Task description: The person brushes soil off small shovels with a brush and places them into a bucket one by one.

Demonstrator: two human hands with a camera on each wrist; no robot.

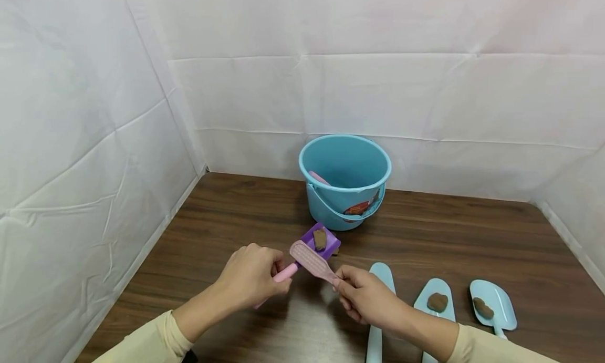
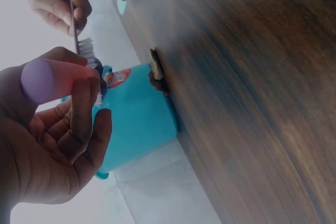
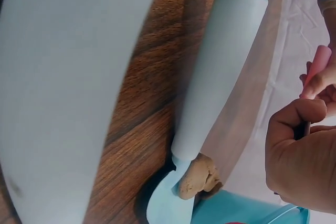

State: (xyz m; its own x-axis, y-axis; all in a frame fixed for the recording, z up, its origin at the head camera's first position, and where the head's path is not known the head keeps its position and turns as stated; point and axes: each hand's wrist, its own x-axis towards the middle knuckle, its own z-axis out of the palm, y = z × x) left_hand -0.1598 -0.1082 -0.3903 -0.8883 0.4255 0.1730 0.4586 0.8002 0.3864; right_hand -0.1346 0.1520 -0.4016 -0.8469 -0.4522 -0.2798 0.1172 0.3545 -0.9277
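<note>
Scoop (image 1: 332, 244) and brush (image 1: 309, 258) on the near side of the bucket (image 1: 350, 166)
Left hand (image 1: 252, 275) curls fingers round the scoop's handle, right hand (image 1: 367, 296) grips the brush; both likely light, stiff, best taken by handles

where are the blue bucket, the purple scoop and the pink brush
blue bucket (image 1: 328, 199): head view, on its outer wall just below the rim
purple scoop (image 1: 333, 243): head view, on a bare part of its blade
pink brush (image 1: 308, 256): head view, on the back of its head
</note>
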